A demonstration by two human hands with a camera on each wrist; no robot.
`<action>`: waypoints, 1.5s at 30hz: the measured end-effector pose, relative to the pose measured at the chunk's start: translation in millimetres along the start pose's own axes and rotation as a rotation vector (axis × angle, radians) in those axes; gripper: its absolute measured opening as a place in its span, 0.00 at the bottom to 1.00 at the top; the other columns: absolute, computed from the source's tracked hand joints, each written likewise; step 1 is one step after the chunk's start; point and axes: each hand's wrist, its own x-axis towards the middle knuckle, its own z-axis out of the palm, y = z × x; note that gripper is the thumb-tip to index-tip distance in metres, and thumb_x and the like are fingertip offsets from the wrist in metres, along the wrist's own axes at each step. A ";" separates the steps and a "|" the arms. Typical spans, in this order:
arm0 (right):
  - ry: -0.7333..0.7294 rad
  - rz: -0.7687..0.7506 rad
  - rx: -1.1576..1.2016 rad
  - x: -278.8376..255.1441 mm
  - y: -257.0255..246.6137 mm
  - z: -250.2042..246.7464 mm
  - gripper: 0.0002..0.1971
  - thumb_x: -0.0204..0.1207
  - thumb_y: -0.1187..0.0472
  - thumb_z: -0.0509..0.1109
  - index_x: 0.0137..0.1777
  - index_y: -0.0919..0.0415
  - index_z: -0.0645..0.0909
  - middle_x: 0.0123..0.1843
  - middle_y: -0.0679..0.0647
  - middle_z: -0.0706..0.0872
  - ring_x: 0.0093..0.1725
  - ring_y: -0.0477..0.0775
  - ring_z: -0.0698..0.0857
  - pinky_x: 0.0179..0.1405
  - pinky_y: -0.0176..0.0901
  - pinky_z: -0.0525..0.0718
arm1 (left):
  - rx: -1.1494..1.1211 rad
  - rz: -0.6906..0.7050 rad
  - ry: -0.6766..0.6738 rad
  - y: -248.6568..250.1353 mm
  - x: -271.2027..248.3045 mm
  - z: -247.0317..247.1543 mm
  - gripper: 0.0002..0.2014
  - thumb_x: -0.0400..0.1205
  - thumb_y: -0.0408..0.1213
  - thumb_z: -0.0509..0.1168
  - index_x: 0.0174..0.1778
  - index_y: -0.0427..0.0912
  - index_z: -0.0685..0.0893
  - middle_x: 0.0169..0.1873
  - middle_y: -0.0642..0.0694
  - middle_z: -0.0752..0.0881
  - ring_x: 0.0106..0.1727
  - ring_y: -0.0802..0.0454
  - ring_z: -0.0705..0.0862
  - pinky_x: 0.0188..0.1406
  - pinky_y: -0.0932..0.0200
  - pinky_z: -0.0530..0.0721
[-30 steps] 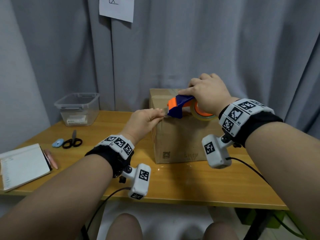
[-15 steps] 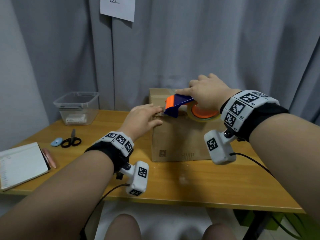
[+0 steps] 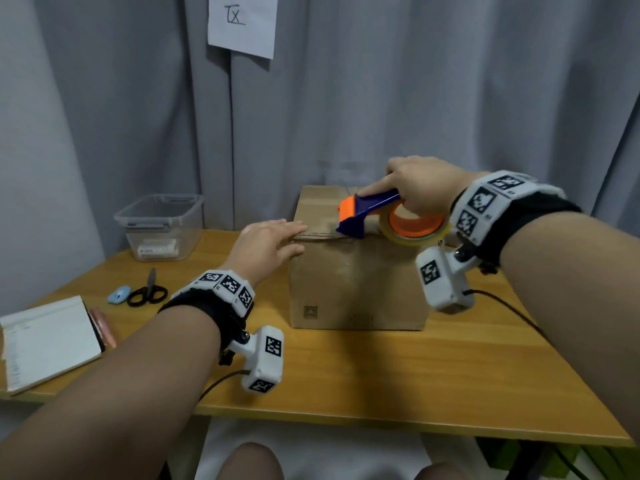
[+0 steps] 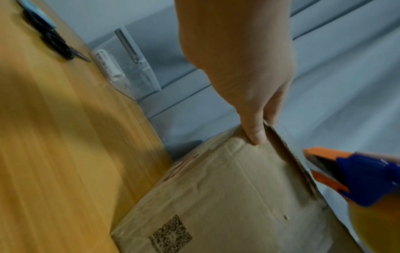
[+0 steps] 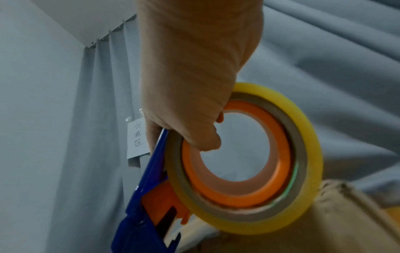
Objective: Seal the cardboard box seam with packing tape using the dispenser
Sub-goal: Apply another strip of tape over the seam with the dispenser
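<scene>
The brown cardboard box (image 3: 353,278) stands on the wooden table (image 3: 381,375), near its back edge. My left hand (image 3: 273,239) lies on the box's top left edge with straight fingers. In the left wrist view its thumb (image 4: 255,135) presses the front face of the box (image 4: 227,196) just under the raised flap edge. My right hand (image 3: 419,188) grips the blue and orange tape dispenser (image 3: 363,216) over the box top, right of centre. The dispenser's mouth points left and down at the top front edge. Its yellowish tape roll (image 5: 303,154) touches the box (image 5: 346,214).
A clear plastic bin (image 3: 161,225) stands at the back left. Black scissors (image 3: 147,292) and a small blue object (image 3: 118,294) lie left of the box. An open notebook (image 3: 45,341) lies at the left front edge. A grey curtain with a paper note (image 3: 242,22) hangs behind.
My left hand let go of the tape end at the dispenser's mouth and now lies flat on the box's left top edge. The dispenser has moved right along the box top.
</scene>
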 end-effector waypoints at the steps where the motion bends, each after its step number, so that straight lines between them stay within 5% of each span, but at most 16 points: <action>1: -0.014 0.010 -0.029 -2.7 4.9 0.3 0.30 0.78 0.61 0.60 0.75 0.31 0.66 0.54 0.54 0.73 0.55 0.61 0.77 0.48 0.51 0.73 | -0.004 -0.011 -0.005 0.6 0.1 0.1 0.22 0.79 0.47 0.68 0.70 0.51 0.79 0.69 0.53 0.80 0.74 0.53 0.74 0.75 0.52 0.68; 8: 0.026 0.006 -0.099 -7.2 4.8 17.2 0.33 0.80 0.68 0.57 0.76 0.31 0.63 0.59 0.55 0.75 0.55 0.60 0.76 0.47 0.46 0.70 | 0.094 0.017 -0.053 11.1 1.1 -3.1 0.22 0.82 0.46 0.64 0.73 0.49 0.76 0.71 0.51 0.78 0.76 0.53 0.71 0.76 0.51 0.64; 17: 0.047 0.021 -0.072 -10.9 2.0 18.3 0.30 0.80 0.63 0.60 0.76 0.33 0.65 0.56 0.56 0.76 0.51 0.59 0.75 0.45 0.47 0.67 | 0.224 0.144 -0.082 43.9 13.0 9.4 0.26 0.82 0.47 0.63 0.76 0.45 0.71 0.74 0.47 0.75 0.76 0.50 0.71 0.75 0.53 0.66; 24: 0.053 0.046 -0.055 -12.9 -3.2 17.3 0.31 0.79 0.64 0.58 0.76 0.31 0.65 0.54 0.55 0.75 0.47 0.56 0.71 0.45 0.48 0.66 | 0.266 0.140 -0.010 51.0 21.2 18.8 0.14 0.81 0.50 0.63 0.59 0.51 0.80 0.53 0.52 0.87 0.56 0.49 0.83 0.54 0.56 0.73; 30: 0.086 0.005 -0.106 -8.0 -27.4 0.0 0.28 0.81 0.60 0.57 0.75 0.30 0.65 0.47 0.51 0.66 0.45 0.56 0.67 0.45 0.48 0.65 | 0.255 0.103 -0.009 30.9 13.0 7.4 0.15 0.82 0.51 0.60 0.63 0.53 0.79 0.57 0.54 0.87 0.61 0.54 0.82 0.66 0.55 0.66; 35: 0.090 -0.006 -0.107 4.9 -58.6 -20.7 0.25 0.79 0.60 0.60 0.71 0.33 0.72 0.48 0.51 0.68 0.54 0.64 0.78 0.46 0.50 0.70 | 0.256 0.052 -0.054 9.0 3.4 -14.6 0.21 0.82 0.50 0.60 0.73 0.59 0.73 0.66 0.56 0.83 0.68 0.56 0.78 0.72 0.52 0.61; 39: 0.059 -0.009 -0.101 12.0 -69.7 -27.6 0.24 0.79 0.61 0.60 0.70 0.34 0.75 0.48 0.51 0.69 0.51 0.61 0.77 0.46 0.49 0.72 | 0.242 0.028 -0.050 2.8 -1.1 -23.0 0.20 0.82 0.49 0.62 0.72 0.60 0.75 0.66 0.55 0.83 0.70 0.55 0.77 0.73 0.51 0.60; 45: 0.045 -0.035 -0.085 14.7 -78.1 -26.2 0.19 0.80 0.46 0.62 0.71 0.37 0.74 0.49 0.53 0.69 0.50 0.61 0.74 0.49 0.50 0.70 | 0.279 -0.009 -0.090 -7.6 0.2 -31.2 0.20 0.82 0.50 0.62 0.71 0.59 0.76 0.68 0.55 0.81 0.74 0.52 0.73 0.74 0.51 0.59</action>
